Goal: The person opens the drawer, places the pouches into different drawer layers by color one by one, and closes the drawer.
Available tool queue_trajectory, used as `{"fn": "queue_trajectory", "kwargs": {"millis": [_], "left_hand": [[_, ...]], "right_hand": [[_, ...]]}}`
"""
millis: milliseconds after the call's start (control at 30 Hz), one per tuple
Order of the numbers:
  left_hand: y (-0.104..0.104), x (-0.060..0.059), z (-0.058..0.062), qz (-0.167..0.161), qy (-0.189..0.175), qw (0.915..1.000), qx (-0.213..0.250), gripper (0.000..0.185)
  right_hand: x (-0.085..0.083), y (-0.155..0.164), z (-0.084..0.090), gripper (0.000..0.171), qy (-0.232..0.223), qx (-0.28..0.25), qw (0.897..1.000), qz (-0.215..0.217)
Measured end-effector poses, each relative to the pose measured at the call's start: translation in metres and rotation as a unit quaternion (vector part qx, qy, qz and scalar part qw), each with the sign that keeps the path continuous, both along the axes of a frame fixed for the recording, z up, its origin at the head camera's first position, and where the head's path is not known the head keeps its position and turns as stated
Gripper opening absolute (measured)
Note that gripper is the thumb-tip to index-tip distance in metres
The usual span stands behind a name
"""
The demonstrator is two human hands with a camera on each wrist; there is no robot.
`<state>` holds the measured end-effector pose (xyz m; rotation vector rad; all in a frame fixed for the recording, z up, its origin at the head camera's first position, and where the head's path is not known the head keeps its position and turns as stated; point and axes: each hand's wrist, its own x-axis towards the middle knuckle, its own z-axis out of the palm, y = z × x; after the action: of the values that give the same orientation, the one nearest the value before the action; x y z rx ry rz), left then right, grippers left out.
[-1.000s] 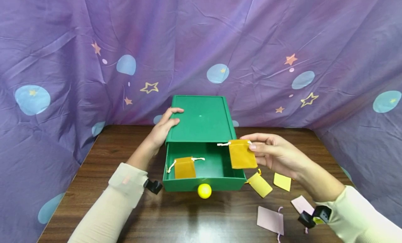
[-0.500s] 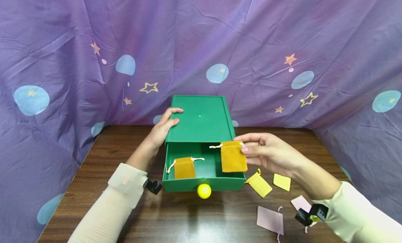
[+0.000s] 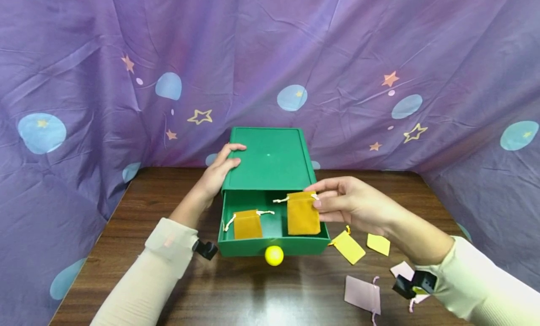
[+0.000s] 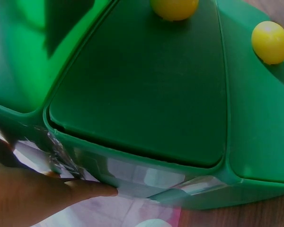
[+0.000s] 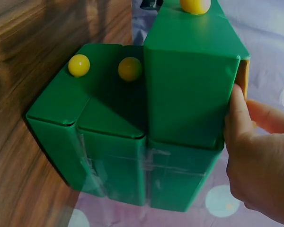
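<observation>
A green drawer cabinet (image 3: 270, 152) stands on the table with its top drawer (image 3: 299, 247) pulled out. My left hand (image 3: 216, 176) rests against the cabinet's left side, fingertips over the top edge; its thumb (image 4: 92, 189) lies along the side wall in the left wrist view. My right hand (image 3: 350, 202) pinches a mustard-yellow drawstring pouch (image 3: 303, 216) near its upper right corner, over the right part of the drawer. A similar mustard pouch (image 3: 248, 225) lies in the drawer's left part. In the right wrist view, the drawer wall hides most of the held pouch (image 5: 246, 78).
To the drawer's right lie a yellow drawstring pouch (image 3: 349, 247) and a smaller yellow one (image 3: 378, 244). Nearer me are a mauve pouch (image 3: 362, 292) and a pale pink one (image 3: 402, 270), partly behind my right wrist camera. Two closed drawers with yellow knobs (image 5: 79, 65) sit below.
My right hand has moved left and slightly down, bringing the pinched pouch from the drawer's right edge to over its inside. The left hand and cabinet have stayed put.
</observation>
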<state>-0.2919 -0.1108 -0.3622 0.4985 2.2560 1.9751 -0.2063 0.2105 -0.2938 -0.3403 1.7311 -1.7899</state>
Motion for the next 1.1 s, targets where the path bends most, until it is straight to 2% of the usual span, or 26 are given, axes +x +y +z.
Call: {"fn": "queue_trajectory", "kwargs": {"millis": [333,833,1100], "left_hand": [[-0.001,0.000,0.001,0.004,0.002,1.0000,-0.005,0.040],[-0.001,-0.001,0.000,0.006,0.006,0.9999,-0.006,0.040],[0.000,0.000,-0.001,0.005,0.000,1.0000,-0.003,0.040]], "right_hand": [[0.003,-0.021,0.006,0.048,0.001,0.071,0.997,0.004],[0.005,-0.051,0.008,0.040,0.043,0.174,0.984,0.013],[0.009,-0.052,0.013,0.048,0.033,0.194,0.980,0.012]]}}
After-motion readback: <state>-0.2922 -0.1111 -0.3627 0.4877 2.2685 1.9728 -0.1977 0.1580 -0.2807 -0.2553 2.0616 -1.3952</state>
